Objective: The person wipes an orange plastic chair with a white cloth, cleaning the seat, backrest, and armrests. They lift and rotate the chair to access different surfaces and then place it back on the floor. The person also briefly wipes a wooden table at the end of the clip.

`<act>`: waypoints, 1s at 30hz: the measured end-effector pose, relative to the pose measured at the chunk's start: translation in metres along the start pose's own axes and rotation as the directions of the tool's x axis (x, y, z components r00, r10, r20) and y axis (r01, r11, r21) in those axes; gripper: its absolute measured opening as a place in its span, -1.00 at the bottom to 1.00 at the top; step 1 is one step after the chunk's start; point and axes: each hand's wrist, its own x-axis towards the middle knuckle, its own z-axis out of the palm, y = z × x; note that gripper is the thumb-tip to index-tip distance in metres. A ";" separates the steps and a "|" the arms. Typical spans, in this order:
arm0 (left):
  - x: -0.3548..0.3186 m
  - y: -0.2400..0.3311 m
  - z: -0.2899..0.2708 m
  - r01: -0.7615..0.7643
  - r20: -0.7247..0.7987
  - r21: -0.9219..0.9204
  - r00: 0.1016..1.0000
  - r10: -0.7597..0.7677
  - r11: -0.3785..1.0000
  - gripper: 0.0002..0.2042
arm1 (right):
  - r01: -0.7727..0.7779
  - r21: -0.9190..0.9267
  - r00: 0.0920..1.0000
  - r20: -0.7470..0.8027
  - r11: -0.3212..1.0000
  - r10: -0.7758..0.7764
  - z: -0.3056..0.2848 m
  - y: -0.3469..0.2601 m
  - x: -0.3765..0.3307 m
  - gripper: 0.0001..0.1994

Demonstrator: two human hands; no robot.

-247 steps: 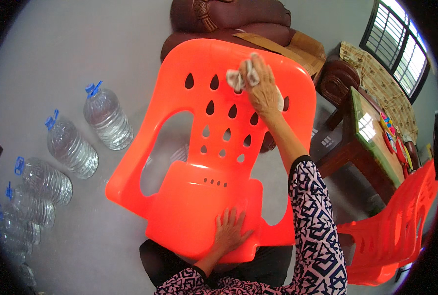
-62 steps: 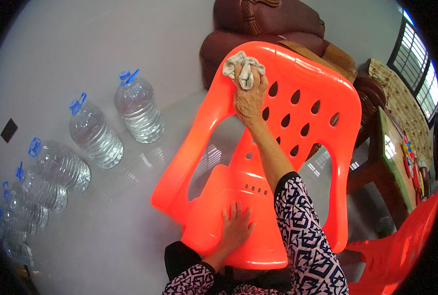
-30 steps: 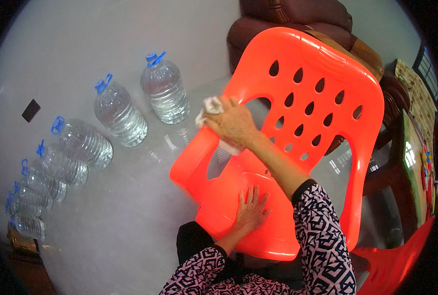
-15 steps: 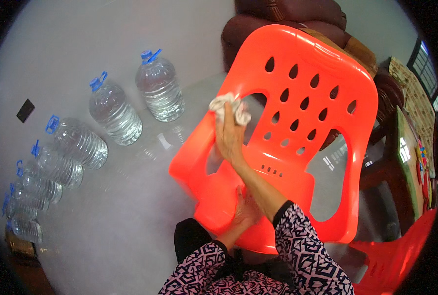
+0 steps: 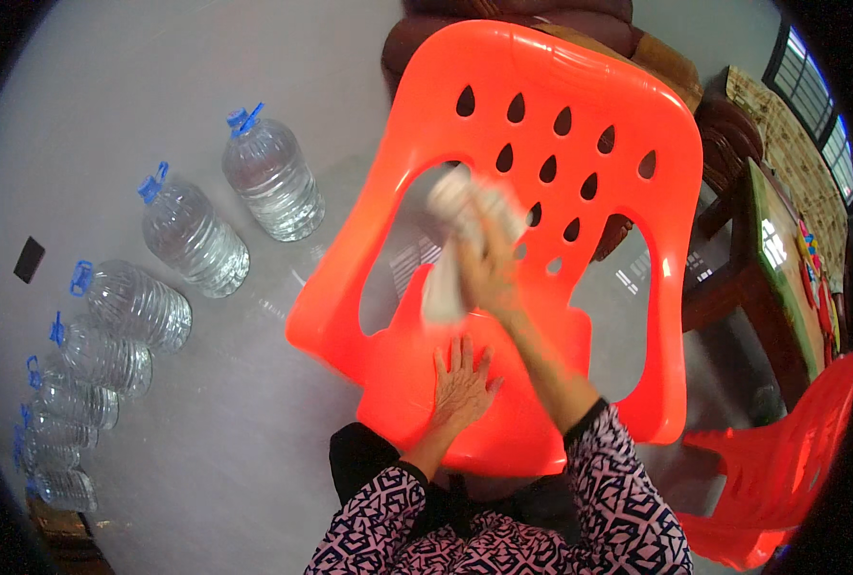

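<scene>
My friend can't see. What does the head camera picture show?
A person's right hand rubs a pale cloth on an orange plastic chair, left hand flat on its seat. Clear water bottles line the grey floor.

Chair in the middle, bottles left, furniture right.
The chair (image 5: 541,125) stands just before the person, the left hand (image 5: 462,383) flat on its seat, the right hand (image 5: 489,273) with a cloth (image 5: 450,240) at its backrest. Bottles (image 5: 192,235) line the floor (image 5: 158,86) to the left. A sofa (image 5: 403,43) sits far behind; a table (image 5: 781,278) and second chair (image 5: 781,470) lie right.
</scene>
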 end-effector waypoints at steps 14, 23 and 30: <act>-0.004 0.003 -0.003 -0.020 -0.111 -0.101 0.994 0.009 0.995 -0.39 | 0.535 -0.738 0.844 0.486 0.410 -0.228 0.013 0.132 -0.024 -0.54; 0.004 -0.015 0.004 -0.027 -0.411 -0.542 0.881 -0.237 0.840 -0.57 | 0.016 -0.310 0.617 0.752 0.951 0.234 -0.025 0.115 -0.094 -0.50; 0.004 -0.007 0.000 -0.022 -0.390 -0.553 0.890 -0.236 0.833 -0.47 | -0.078 -0.555 0.727 0.536 0.828 0.428 -0.066 0.052 -0.171 -0.49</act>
